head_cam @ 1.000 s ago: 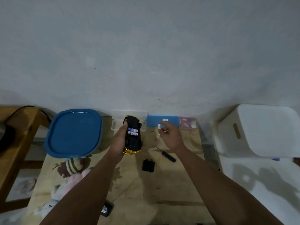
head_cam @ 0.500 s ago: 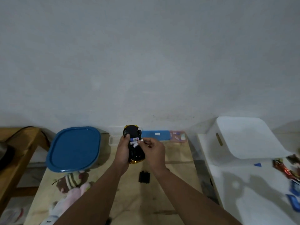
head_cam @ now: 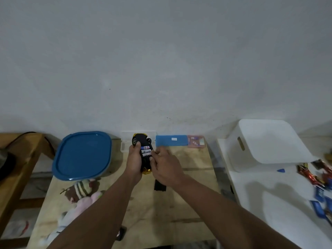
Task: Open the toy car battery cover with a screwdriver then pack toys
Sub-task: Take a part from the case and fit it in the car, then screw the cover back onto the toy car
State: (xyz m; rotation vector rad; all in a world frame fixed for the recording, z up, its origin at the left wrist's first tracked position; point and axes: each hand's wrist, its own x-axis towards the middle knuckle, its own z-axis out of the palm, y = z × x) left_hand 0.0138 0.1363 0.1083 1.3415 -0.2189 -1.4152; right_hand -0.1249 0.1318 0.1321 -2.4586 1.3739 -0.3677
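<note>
Toy car [head_cam: 142, 155] held belly-up over the wooden table [head_cam: 188, 186], left hand [head_cam: 133, 161] gripping its body. Right hand [head_cam: 164, 167], a second ago back near the blue case [head_cam: 171, 140], now pinches at the exposed batteries [head_cam: 145, 151]. Battery cover [head_cam: 159, 186] already off, lying beside; battery removal likely underway.

The upper half of the frame is filled by a plain grey-white wall [head_cam: 161, 60], marked by a few small dark specks. Along the bottom centre, a pale plywood table [head_cam: 188, 186] is set against that wall. At the left edge, a darker wooden bench [head_cam: 19, 159] is seen, with a black cable [head_cam: 27, 134] draped over its top. To the right, a white surface [head_cam: 269, 203] is placed beside the table. The light is dim and even, and soft shadows are cast on the white surface.
</note>
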